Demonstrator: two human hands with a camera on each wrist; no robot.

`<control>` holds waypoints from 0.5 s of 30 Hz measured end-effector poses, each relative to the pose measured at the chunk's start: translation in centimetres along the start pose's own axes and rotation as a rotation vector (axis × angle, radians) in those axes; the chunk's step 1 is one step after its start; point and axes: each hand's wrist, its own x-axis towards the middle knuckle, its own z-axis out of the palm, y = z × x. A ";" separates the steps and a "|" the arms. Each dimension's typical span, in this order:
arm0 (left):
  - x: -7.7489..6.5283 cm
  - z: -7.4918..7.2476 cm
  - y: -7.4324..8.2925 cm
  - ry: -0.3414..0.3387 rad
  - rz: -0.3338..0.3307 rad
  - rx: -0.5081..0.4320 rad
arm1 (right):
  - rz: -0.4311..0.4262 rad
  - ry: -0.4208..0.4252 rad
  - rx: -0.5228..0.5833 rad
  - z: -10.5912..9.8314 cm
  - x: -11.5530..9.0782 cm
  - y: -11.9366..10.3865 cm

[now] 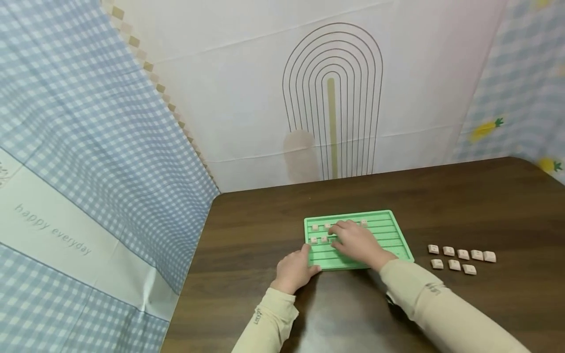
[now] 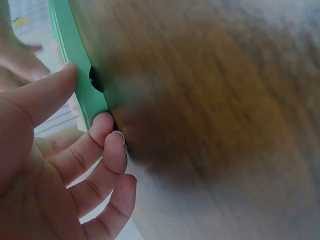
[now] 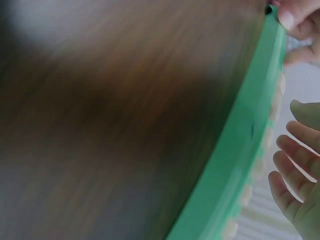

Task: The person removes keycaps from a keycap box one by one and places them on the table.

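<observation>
A shallow green tray with ridged rows lies on the table. Several small cream tiles, shaped like keycaps, sit in its upper rows, including one at the left and another farther right. My left hand grips the tray's near left corner, its thumb and fingertips on the rim in the left wrist view. Above the tray's middle is my right hand, covering part of the rows. In the right wrist view its fingers are loosely bent and apart, with no tile visible between them.
To the right of the tray, several loose cream tiles lie in two rough rows on the dark wooden table. A white patterned cloth hangs behind the table, and a blue checked cloth hangs at the left.
</observation>
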 end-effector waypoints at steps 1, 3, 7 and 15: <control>0.1 0.0 0.1 -0.002 0.002 0.000 | 0.007 -0.003 -0.001 0.4 0.4 -0.3; 0.2 0.0 0.3 0.000 0.004 -0.001 | 0.018 -0.002 -0.013 1.2 1.0 -0.7; 0.3 0.0 0.5 -0.001 0.004 -0.003 | 0.052 -0.003 -0.033 2.0 1.6 -1.2; 0.1 -0.2 0.3 -0.012 -0.012 -0.004 | 0.067 0.012 -0.043 2.7 1.9 -1.6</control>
